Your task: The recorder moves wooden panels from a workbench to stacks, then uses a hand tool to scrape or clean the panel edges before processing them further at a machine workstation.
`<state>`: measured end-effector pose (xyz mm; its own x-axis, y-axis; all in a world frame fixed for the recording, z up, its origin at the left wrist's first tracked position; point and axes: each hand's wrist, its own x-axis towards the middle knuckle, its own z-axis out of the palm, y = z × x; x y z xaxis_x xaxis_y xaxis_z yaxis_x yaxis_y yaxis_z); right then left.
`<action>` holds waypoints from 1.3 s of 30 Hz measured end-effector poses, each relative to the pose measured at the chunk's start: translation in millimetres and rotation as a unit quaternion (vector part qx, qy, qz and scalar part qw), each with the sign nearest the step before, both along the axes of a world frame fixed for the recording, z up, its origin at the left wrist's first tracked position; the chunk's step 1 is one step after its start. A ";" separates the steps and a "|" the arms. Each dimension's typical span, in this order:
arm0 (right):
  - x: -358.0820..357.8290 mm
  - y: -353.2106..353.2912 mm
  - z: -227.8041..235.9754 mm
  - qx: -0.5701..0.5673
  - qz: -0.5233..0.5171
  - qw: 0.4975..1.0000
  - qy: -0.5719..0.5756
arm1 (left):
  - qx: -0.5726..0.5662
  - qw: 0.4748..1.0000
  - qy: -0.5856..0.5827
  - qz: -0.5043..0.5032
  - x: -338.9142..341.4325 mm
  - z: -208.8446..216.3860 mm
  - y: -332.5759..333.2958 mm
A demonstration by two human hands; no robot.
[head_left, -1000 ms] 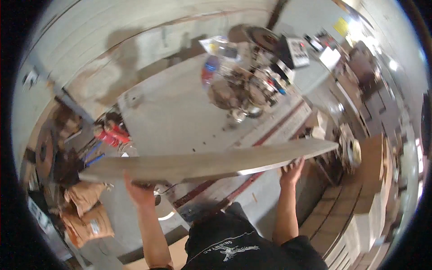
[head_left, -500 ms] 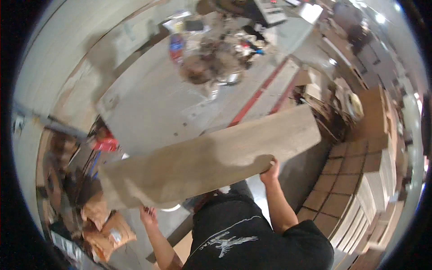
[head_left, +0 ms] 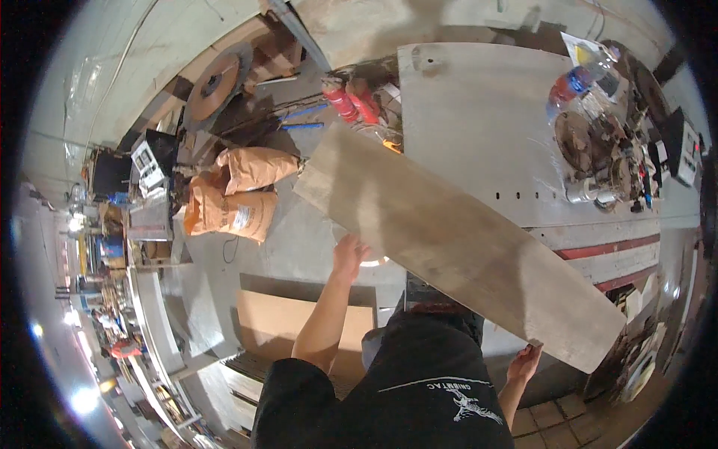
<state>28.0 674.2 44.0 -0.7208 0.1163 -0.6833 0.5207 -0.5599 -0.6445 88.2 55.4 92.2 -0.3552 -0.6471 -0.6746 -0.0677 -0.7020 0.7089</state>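
I hold a long, flat grey board (head_left: 449, 236) in front of my body, its broad face toward me, running from upper left to lower right. My left hand (head_left: 348, 256) grips its near long edge toward the left end. My right hand (head_left: 523, 362) grips the lower right end from below. The board's left end hangs over the floor near two red cylinders (head_left: 350, 99). Its right part crosses a large pale workbench (head_left: 479, 112).
Brown paper sacks (head_left: 235, 198) lie on the floor at left beside a flat round disc (head_left: 215, 81). A flat cardboard sheet (head_left: 284, 325) lies near my feet. Bottles, tins and small tools (head_left: 606, 142) crowd the bench's right end. Shelving lines the far left.
My view has turned left. The board went from level and edge-on to tilted with its face toward me, its right end dropping low. Both hands kept their hold.
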 end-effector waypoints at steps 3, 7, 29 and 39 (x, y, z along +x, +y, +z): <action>-0.3 -6.3 -2.9 0.058 -0.070 0.996 -0.019 | -0.023 0.999 -0.022 -0.036 5.9 -10.9 -5.8; 8.5 0.5 11.0 0.053 0.053 0.997 -0.018 | 0.023 0.999 -0.008 -0.047 2.8 -3.2 -4.4; 2.2 -57.2 24.3 0.070 0.033 0.996 -0.045 | 0.053 0.977 -0.046 -0.200 6.3 5.8 28.6; 13.6 -61.6 0.4 0.037 -0.103 0.991 -0.073 | 0.058 0.959 0.041 -0.275 31.0 -26.5 9.6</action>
<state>41.6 612.6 44.4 -0.5705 0.3034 -0.7632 0.4916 -0.6183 -0.6132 119.2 65.0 65.7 -0.6758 -0.2690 -0.6862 -0.3986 -0.6497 0.6473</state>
